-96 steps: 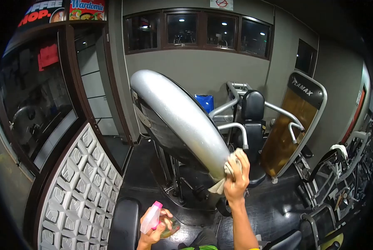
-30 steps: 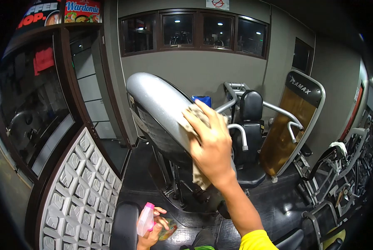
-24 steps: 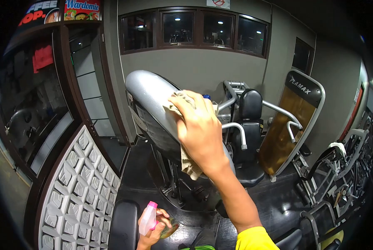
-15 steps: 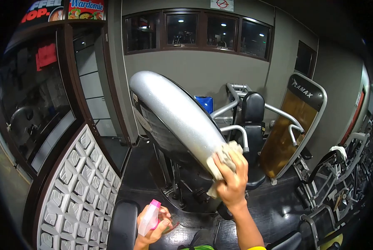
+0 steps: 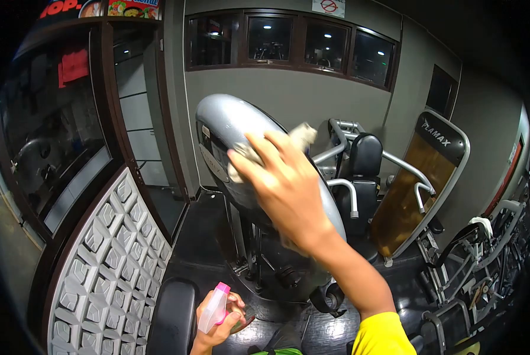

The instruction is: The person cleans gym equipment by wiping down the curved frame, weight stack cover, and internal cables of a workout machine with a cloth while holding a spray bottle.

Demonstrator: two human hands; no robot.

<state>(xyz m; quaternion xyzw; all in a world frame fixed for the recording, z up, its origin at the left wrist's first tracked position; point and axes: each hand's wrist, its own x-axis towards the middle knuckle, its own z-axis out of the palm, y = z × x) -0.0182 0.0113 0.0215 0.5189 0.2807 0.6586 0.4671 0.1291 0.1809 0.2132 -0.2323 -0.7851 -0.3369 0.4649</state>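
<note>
The right hand [image 5: 290,192] is clasping a beige cloth [image 5: 303,136] against the silver machine shroud [image 5: 232,118]; the left hand [image 5: 219,335] is gripping a spray bottle [image 5: 213,313] on its near side. Wiping is seemingly proceeding, next calling for even contact.

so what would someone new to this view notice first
Probably the right hand, large in the middle of the view, with a pale cloth at the curved silver casing of a gym machine. Next, perhaps the pink-topped spray bottle in the left hand, low and left of centre. The white panel of raised geometric shapes at lower left also stands out.
</note>
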